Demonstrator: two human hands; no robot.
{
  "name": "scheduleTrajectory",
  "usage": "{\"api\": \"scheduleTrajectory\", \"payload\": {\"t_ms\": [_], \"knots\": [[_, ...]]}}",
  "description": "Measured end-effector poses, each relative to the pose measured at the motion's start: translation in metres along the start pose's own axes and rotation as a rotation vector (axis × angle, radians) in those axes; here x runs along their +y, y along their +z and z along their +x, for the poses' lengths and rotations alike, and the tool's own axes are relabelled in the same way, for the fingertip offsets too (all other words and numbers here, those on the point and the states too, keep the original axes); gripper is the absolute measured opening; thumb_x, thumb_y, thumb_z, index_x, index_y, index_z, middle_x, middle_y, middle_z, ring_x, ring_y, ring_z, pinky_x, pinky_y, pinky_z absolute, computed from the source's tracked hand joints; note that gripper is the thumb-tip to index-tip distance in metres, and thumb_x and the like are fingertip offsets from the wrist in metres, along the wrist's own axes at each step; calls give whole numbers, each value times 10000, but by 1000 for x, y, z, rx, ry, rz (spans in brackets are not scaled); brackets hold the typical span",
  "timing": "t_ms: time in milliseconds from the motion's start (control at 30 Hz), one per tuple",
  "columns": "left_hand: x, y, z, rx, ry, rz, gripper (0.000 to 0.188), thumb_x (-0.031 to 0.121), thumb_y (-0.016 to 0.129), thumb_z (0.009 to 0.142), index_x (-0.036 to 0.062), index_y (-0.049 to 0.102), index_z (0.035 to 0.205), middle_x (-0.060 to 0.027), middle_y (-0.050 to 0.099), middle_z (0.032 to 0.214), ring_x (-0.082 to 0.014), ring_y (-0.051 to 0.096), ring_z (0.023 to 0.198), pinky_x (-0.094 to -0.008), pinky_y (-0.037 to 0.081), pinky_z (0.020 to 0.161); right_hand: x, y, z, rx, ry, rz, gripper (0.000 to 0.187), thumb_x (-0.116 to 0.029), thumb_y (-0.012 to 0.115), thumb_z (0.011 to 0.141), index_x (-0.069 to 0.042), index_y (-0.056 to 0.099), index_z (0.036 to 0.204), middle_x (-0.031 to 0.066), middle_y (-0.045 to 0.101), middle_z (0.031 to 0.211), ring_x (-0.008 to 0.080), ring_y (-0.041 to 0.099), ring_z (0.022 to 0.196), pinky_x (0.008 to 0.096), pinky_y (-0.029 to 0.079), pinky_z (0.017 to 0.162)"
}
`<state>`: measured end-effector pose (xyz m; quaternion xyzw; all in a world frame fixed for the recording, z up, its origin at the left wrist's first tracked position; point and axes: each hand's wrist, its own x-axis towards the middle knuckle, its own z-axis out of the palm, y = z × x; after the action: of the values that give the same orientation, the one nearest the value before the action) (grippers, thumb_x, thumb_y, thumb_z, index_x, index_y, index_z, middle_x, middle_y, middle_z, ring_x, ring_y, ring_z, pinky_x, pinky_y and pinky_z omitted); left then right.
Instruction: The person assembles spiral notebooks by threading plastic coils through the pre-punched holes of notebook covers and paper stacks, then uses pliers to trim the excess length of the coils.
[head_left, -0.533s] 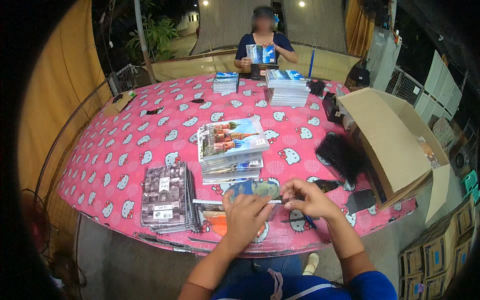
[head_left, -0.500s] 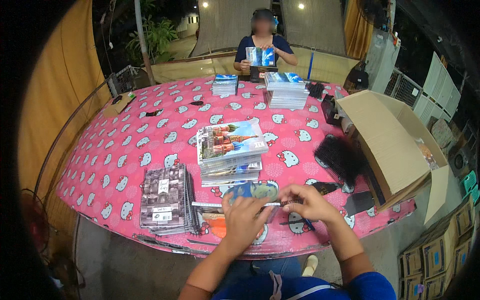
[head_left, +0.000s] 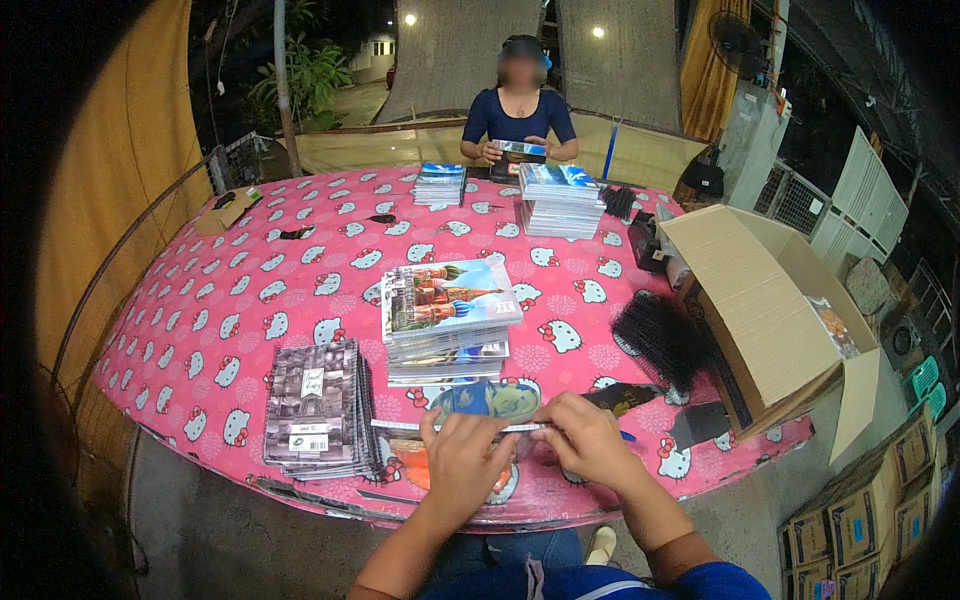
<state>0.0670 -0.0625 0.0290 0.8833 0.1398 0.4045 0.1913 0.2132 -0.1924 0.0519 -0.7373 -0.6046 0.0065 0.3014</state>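
At the near edge of the table (head_left: 160,350), I've got the L hand (head_left: 458,458) w/ fingers bent over a thin, white-edged notebook (head_left: 393,425) & the R hand (head_left: 590,442) w/ fingers apparently pinching its R end; prob. light, bendy & a bit slick, so best held along that edge. Just beyond is a blue-green patterned piece (head_left: 490,400) (can't tell if attached), w/ a dark notebook stack (head_left: 312,395) close on L & a colourful notebook stack (head_left: 447,300) blocking straight ahead. Farther R, black mesh (head_left: 650,330) & an open carton (head_left: 740,300) crowd that side; co-worker (head_left: 515,112) opp.
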Motion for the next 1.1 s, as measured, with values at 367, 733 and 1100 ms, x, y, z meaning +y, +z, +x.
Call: {"api": "scheduleTrajectory", "payload": {"t_ms": [367, 733, 1100], "knots": [[-1, 0, -1, 1, -2, -9, 184, 187, 746, 727, 101, 686, 879, -24, 639, 808, -192, 573, 802, -431, 280, 957, -8, 5, 2, 149, -32, 30, 159, -178, 648, 818, -71, 602, 927, 115, 562, 875, 307, 599, 845, 417, 489, 665], [-2, -8, -12, -23, 23, -23, 282, 212, 735, 735, 124, 667, 995, -11, 629, 795, -180, 570, 785, -426, 284, 952, 31, -6, 39, -135, -86, 227, 243, -190, 648, 812, -8, 582, 958, 175, 603, 940, 345, 613, 873, 436, 483, 757], [-6, -18, -11, -46, -45, 85, 401, 340, 773, 697, 102, 636, 989, -41, 615, 857, -231, 547, 893, -447, 268, 933, 52, 54, 66, -310, 146, -136, 371, -243, 705, 729, -27, 541, 981, 202, 616, 890, 347, 635, 829, 474, 509, 740]]}}
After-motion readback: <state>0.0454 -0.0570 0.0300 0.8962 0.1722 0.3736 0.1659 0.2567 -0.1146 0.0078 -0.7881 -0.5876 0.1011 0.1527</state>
